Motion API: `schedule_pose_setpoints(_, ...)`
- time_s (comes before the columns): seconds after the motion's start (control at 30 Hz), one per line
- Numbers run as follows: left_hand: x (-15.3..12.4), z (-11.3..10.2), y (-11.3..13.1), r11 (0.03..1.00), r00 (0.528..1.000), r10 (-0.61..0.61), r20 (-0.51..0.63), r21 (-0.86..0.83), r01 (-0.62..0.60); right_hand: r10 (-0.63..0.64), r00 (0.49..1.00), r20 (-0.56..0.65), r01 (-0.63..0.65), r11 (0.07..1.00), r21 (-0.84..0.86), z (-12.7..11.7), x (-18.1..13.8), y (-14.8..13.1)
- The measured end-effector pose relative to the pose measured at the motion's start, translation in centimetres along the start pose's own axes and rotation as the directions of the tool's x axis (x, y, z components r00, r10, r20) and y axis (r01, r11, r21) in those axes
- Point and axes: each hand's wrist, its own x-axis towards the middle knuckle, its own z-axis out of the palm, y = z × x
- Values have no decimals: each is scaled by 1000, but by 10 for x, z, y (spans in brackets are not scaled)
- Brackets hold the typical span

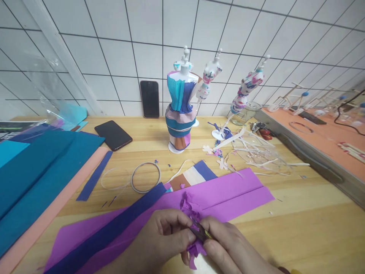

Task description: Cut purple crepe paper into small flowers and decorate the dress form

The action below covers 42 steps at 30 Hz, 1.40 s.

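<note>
My left hand (168, 238) pinches a crumpled piece of purple crepe paper (190, 203) between thumb and index finger. In the fingers of my right hand (224, 239) is a small dark tool (202, 231) with a yellow mark; its tip meets the purple piece, and its exact kind is partly hidden. Torn purple ends stick out above and below the fingertips. Beneath both hands lies a long folded sheet of purple crepe paper (236, 186), with a dark blue strip (119, 224) across its left part.
A small dress form (182, 121) wrapped in coloured paper stands ahead, with other painted forms (248, 87) behind it. Two phones (113, 135), a metal ring (146, 177), teal paper sheets (42, 163), clear plastic strips (259, 148) and a glass jar (245, 114) surround the work area.
</note>
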Motion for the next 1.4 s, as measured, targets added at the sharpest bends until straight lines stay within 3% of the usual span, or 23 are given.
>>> schedule_pose_setpoints(0.53,-1,-1,5,999,999,-3,37,39,2,-47,999,11,47,999,20,-3,4,-5)
schedule_pose_setpoints(0.6,-3,0,8,996,1000,-20,14,85,19,-25,999,-35,27,999,40,-2,3,-4)
schedule_pose_setpoints(0.73,-3,3,11,985,999,-43,-33,168,48,102,988,-112,-61,945,322,0,1,2)
schedule_pose_setpoints(0.83,-3,6,10,971,995,-71,-71,225,85,110,994,-17,-87,864,496,1,5,6)
schedule_pose_setpoints(0.93,-2,8,9,952,991,-99,-94,282,122,21,997,72,-61,776,627,2,10,6)
schedule_pose_setpoints(1.13,-1,9,10,934,984,-128,-122,320,161,12,1000,3,-12,844,536,13,14,14)
schedule_pose_setpoints(1.4,-4,1,10,974,993,-115,-37,195,120,40,999,-9,-28,820,571,8,14,7)
